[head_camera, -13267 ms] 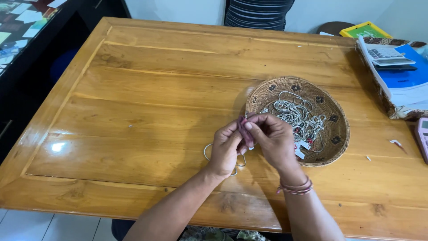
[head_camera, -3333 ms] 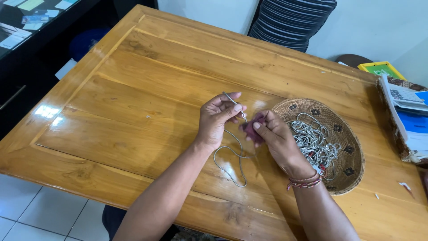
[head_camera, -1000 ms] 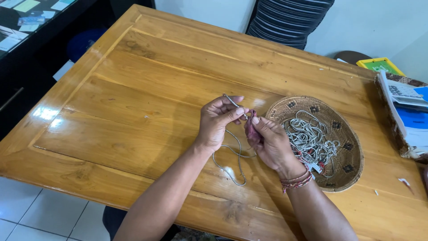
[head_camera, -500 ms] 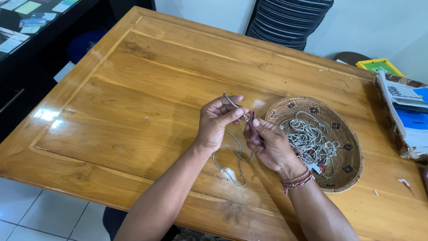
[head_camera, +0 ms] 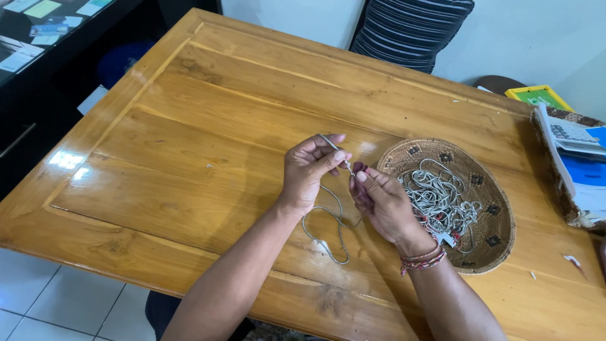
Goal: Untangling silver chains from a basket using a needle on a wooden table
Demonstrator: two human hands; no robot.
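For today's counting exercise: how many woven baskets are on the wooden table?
1. The woven basket sits right of the right hand, holding tangled silver chains. None seems hidden.

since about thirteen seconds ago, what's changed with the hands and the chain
Both hands moved left, off the round woven basket rim to the bare wooden table. The left hand and right hand still pinch the thin silver chain, whose loop now trails lower. The basket's chain pile stayed put.

Chain (head_camera: 325, 230) end hidden between fingers (head_camera: 338, 158); book stack (head_camera: 577, 170) cut off at right edge.
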